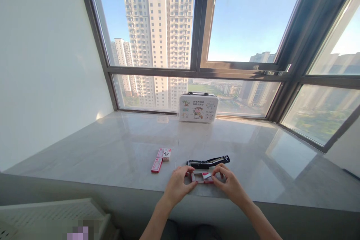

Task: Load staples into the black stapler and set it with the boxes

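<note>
- Clock reference: dial centred on the small red-and-white cardboard box (199, 177); twelve o'clock faces the window. The box lies near the front edge of the sill, its pale interior exposed.
- Left hand (180, 180), nine o'clock: thumb and fingers closed around the box's left end.
- Right hand (226, 182), three o'clock: thumb and forefinger pinched together on a thin silver-grey strip (207, 176), probably staples, tilted over the box.
- CAUTION: excess pinch pressure could break the strip.
- CAUTION: a slip toward six o'clock could drop parts over the edge, since the box lies close to it.
- CAUTION: a finger stroke toward twelve could nudge the unfolded black stapler with metal channel (208, 162), just beyond the fingertips.
- Ten o'clock: matching red-and-white cartons (156, 165), grouped together.
- Surface: glossy grey marble-look sill (118, 153), reflecting daylight.
- Twelve o'clock, farther: white rectangular case with cartoon print (198, 108), upright before the dark-framed window (149, 70); towers outside.
- Ten o'clock, far: plain white wall (45, 56).
</note>
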`<state>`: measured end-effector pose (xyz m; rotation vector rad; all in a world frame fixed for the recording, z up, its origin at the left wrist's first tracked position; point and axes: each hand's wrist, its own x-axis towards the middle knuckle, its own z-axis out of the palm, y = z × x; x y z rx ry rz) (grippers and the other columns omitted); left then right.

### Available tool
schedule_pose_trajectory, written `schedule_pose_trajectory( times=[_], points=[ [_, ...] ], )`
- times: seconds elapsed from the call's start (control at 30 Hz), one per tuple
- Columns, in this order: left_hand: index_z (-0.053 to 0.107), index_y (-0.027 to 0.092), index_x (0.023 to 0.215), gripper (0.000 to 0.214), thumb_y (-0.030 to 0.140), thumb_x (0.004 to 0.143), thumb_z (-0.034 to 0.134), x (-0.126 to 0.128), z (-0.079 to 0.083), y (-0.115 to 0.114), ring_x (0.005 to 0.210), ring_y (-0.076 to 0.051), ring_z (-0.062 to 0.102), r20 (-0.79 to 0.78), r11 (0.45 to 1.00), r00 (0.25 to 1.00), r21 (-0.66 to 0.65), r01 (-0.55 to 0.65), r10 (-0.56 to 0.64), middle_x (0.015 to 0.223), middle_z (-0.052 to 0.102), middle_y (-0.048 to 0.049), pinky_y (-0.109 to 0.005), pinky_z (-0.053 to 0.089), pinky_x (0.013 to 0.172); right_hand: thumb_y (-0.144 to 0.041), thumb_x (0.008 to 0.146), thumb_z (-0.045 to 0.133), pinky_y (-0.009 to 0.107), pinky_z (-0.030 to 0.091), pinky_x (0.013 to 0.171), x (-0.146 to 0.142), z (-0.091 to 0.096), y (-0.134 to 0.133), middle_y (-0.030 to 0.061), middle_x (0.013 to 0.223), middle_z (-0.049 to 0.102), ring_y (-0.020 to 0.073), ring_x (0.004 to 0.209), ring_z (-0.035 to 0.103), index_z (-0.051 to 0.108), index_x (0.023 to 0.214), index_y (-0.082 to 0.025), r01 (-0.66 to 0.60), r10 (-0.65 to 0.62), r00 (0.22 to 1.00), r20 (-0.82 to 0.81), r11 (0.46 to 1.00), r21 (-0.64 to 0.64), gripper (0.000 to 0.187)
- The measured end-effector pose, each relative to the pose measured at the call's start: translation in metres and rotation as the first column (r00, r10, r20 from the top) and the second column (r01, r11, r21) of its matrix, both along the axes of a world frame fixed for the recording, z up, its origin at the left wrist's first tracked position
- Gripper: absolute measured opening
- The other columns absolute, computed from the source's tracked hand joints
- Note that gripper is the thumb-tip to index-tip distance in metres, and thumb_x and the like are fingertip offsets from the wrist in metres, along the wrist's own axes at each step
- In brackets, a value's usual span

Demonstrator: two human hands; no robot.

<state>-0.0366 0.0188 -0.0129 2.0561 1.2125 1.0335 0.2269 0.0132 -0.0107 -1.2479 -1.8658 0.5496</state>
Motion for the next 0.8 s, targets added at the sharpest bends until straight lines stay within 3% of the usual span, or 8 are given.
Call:
schedule_pose_trajectory(
  times=[0.1, 0.2, 0.47, 0.57, 0.63, 0.7, 0.8],
  points=[
    [0.064, 0.025, 0.116, 0.041, 0.042, 0.080, 0.072, -0.004, 0.000, 0.002, 0.095, -0.021, 0.061, 0.020, 0.999, 0.999, -0.010, -0.036, 0.036, 0.106, 0.068, -0.0030, -0.031, 0.046, 0.085, -0.046, 0.087, 0.068, 0.031, 0.043, 0.073, 0.016, -0.005, 0.000, 0.0035, 0.098, 0.062, 0.0199, 0.080, 0.055, 0.067, 0.103, -0.022, -0.010, 0.013, 0.998, 0.058, 0.999, -0.049, 0.029],
    [0.063, 0.023, 0.112, 0.031, 0.044, 0.089, 0.060, -0.001, -0.003, 0.006, 0.074, -0.018, 0.060, 0.027, 0.992, 0.996, -0.096, -0.085, 0.088, 0.086, 0.069, -0.0002, -0.029, 0.044, 0.070, -0.047, 0.085, 0.071, 0.030, 0.043, 0.072, 0.017, -0.005, 0.001, 0.0027, 0.100, 0.063, 0.0196, 0.081, 0.057, 0.067, 0.118, -0.025, -0.063, 0.075, 0.991, 0.108, 0.992, -0.106, 0.040],
    [0.058, 0.022, 0.091, 0.016, 0.037, 0.091, 0.056, 0.031, -0.005, 0.007, 0.068, -0.016, 0.061, 0.051, 0.990, 0.995, -0.116, -0.078, 0.084, 0.079, 0.067, 0.0003, -0.026, 0.039, 0.063, -0.053, 0.083, 0.074, 0.028, 0.041, 0.067, -0.002, 0.009, 0.004, 0.0002, 0.084, 0.065, 0.0183, 0.073, 0.057, 0.072, 0.112, -0.024, -0.070, 0.090, 0.985, 0.149, 0.989, -0.129, 0.041],
    [0.059, 0.022, 0.098, 0.017, 0.038, 0.092, 0.054, 0.022, -0.001, 0.016, 0.068, -0.015, 0.058, 0.006, 0.985, 0.985, -0.022, -0.173, 0.174, 0.078, 0.063, 0.0013, -0.026, 0.039, 0.066, -0.055, 0.084, 0.073, 0.028, 0.040, 0.067, -0.011, 0.015, 0.003, -0.0003, 0.082, 0.065, 0.0181, 0.071, 0.057, 0.074, 0.112, -0.028, -0.049, 0.070, 0.974, 0.217, 0.994, -0.100, 0.038],
    [0.060, 0.023, 0.110, 0.028, 0.040, 0.088, 0.061, 0.012, 0.002, 0.029, 0.074, -0.016, 0.058, -0.047, 0.969, 0.970, 0.074, -0.237, 0.240, 0.082, 0.062, 0.0013, -0.027, 0.040, 0.072, -0.052, 0.086, 0.071, 0.028, 0.039, 0.066, -0.020, 0.018, 0.004, -0.0010, 0.079, 0.064, 0.0174, 0.069, 0.057, 0.076, 0.103, -0.029, -0.060, 0.081, 0.967, 0.242, 0.994, -0.092, 0.028],
    [0.063, 0.024, 0.116, 0.041, 0.043, 0.081, 0.070, 0.003, 0.003, 0.043, 0.082, -0.019, 0.058, -0.120, 0.972, 0.969, 0.116, -0.203, 0.216, 0.087, 0.061, 0.0005, -0.029, 0.041, 0.077, -0.047, 0.087, 0.071, 0.027, 0.039, 0.067, -0.030, 0.020, 0.010, -0.0009, 0.078, 0.066, 0.0176, 0.070, 0.058, 0.077, 0.096, -0.028, -0.075, 0.094, 0.965, 0.245, 0.994, -0.085, 0.022],
    [0.069, 0.025, 0.106, 0.037, 0.048, 0.078, 0.072, -0.004, 0.001, 0.059, 0.087, -0.021, 0.058, -0.201, 0.993, 0.973, 0.073, -0.096, 0.109, 0.088, 0.062, -0.0007, -0.029, 0.040, 0.077, -0.041, 0.089, 0.068, 0.027, 0.040, 0.068, -0.043, 0.024, 0.027, 0.0005, 0.080, 0.068, 0.0185, 0.073, 0.059, 0.075, 0.098, -0.025, -0.051, 0.064, 0.971, 0.230, 0.997, -0.063, 0.020]
  ],
)
